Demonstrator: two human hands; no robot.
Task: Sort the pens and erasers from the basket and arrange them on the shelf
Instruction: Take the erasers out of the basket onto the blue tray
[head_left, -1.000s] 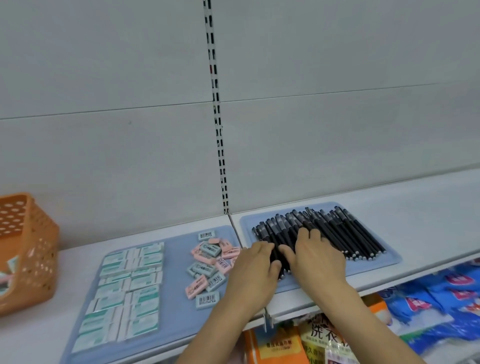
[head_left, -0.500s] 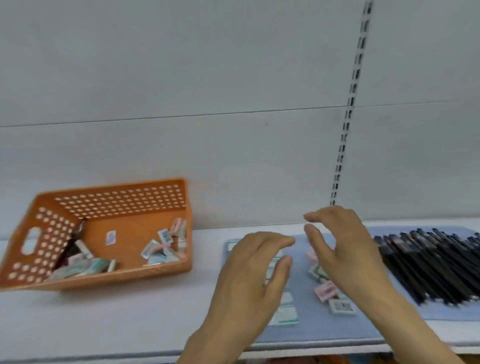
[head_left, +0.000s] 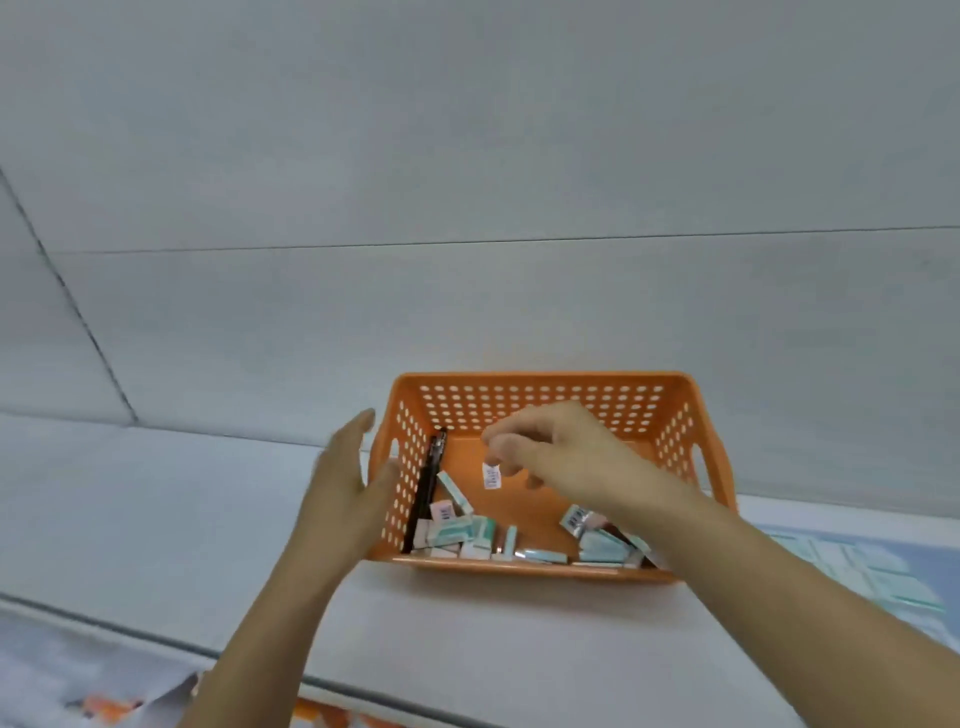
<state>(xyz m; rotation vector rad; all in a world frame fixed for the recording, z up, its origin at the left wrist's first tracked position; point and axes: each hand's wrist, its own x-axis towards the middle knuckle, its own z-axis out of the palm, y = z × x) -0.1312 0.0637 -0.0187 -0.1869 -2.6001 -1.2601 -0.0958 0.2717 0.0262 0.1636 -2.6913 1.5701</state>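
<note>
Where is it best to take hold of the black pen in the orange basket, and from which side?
Pinch the black pen by its upper end, coming from above. It leans along the left wall of the basket, its top free and its lower end among the erasers. The right hand hovers nearest.

The basket (head_left: 545, 395) stands on the shelf (head_left: 156, 519), its back wall against the rear panel (head_left: 467, 156); inside it, a pen (head_left: 428, 483) lies along the left wall, running from front to back; erasers (head_left: 457, 535) lie heaped along the front wall, more of them toward the front right corner; one small eraser (head_left: 492, 475) lies apart near the middle of the floor; the left hand (head_left: 348, 488) is at the basket's left wall, outside it; the right hand (head_left: 561, 457) hangs over the basket's middle, above the small eraser; a mat (head_left: 857, 571) with rows of erasers lies on the shelf to the basket's right.
</note>
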